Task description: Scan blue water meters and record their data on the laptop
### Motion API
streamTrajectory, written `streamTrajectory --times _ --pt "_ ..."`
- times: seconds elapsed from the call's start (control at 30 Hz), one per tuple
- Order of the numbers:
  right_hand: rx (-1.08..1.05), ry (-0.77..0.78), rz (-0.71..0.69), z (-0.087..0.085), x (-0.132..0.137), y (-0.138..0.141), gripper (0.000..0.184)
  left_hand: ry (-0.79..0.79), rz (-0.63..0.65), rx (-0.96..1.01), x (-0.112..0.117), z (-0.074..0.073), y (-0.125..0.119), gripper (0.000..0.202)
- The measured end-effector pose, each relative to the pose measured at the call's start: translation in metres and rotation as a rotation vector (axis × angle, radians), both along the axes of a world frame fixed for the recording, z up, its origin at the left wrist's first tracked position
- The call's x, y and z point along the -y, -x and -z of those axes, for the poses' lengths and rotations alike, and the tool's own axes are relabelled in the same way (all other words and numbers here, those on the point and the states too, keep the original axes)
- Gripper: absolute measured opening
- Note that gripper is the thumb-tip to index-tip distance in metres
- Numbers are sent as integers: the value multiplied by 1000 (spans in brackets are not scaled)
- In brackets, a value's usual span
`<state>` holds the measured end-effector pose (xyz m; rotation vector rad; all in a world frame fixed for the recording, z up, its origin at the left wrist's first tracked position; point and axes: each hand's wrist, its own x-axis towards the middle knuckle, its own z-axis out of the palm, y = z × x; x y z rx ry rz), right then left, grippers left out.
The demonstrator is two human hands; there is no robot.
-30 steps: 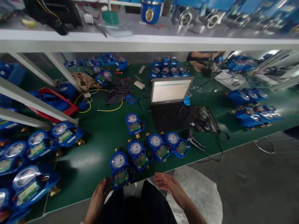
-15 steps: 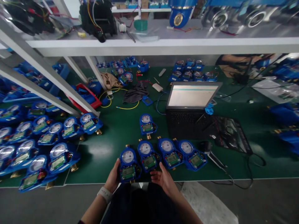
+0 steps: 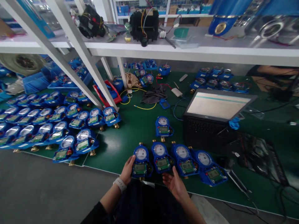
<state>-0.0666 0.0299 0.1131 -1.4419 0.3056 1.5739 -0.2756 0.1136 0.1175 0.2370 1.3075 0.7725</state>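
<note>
My left hand (image 3: 127, 170) grips the left side of a blue water meter (image 3: 141, 161) with a round dial and a small display on a green circuit board. That meter sits at the near end of a row by the table's front edge. My right hand (image 3: 177, 186) is palm up with fingers apart, just in front of a second water meter (image 3: 161, 158) and a third water meter (image 3: 184, 161); nothing lies in it. Further right in the row is a tilted water meter (image 3: 211, 169). Behind the row, one more water meter (image 3: 163, 128) stands alone.
An open laptop (image 3: 218, 107) stands behind the row, with a handheld scanner (image 3: 235, 179) to its right. Many blue meters (image 3: 59, 132) fill the left side. Shelf posts (image 3: 87, 62) rise from the table; a white shelf edge (image 3: 163, 55) crosses above. A dark cloth (image 3: 154, 94) lies further back.
The camera view has swung left, so the table and meters appear shifted right and more meters show at the left. Both hands keep nearly the same place relative to the row.
</note>
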Motion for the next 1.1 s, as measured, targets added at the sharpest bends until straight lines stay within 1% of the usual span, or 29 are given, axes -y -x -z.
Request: streamTrajectory --times 0.3,0.53,0.63,0.7,0.77,0.87,0.97,1.03,1.1 --pt "-13 -7 -12 1 0 -3 36 -14 -24 16 -1 -1 -1 21" --pt "-10 -10 -13 -2 -2 -2 33 -36 -33 -8 2 5 1 22" --pt "-20 -4 -12 -1 -2 -2 35 -57 -29 -34 -5 7 7 22" --pt "-32 0 -18 0 -1 -3 39 -66 -19 -58 -17 6 12 22" --pt "-39 -2 -21 0 -1 -4 41 -68 -3 -82 -34 3 16 23" --pt "-43 -13 -15 0 -1 -4 42 -62 35 -99 -65 -1 19 23" --pt "-19 -18 -35 0 -3 -3 43 -48 75 -107 -98 -1 16 24" --pt "9 9 -98 0 -1 -2 46 -42 94 -112 -118 2 13 24" --pt "47 48 -238 -4 5 -1 49 -44 107 -114 -135 5 8 24"
